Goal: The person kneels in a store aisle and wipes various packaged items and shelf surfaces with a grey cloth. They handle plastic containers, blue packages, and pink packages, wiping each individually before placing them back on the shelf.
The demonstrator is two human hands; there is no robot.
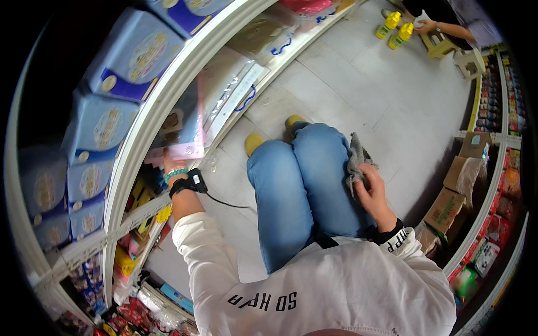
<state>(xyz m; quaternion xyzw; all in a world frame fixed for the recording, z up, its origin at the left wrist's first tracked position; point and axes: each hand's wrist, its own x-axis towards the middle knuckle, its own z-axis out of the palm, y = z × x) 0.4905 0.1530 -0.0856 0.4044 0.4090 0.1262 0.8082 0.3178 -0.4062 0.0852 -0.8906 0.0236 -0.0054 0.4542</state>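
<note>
My left hand [169,163] reaches into the low shelf on the left. It is at the near edge of a flat, pink-edged plastic package [181,152]. The fingers are blurred and partly hidden there, so I cannot tell whether they grip it. That wrist wears a turquoise bead bracelet [176,173] and a black strap with a small device [195,181], from which a thin cable runs. Beside my right thigh, my right hand [372,191] holds a crumpled grey cloth [355,164]. My knees, in blue jeans [279,185], are bent over the tiled floor.
Blue boxes [103,126] line the shelf above. Clear plastic packages with blue cords [248,98] lie farther along the low shelf. At the far right are yellow bottles [387,25], a person's hand [426,26] and plastic stools [468,65]. Cardboard boxes [445,210] fill the right-hand shelving.
</note>
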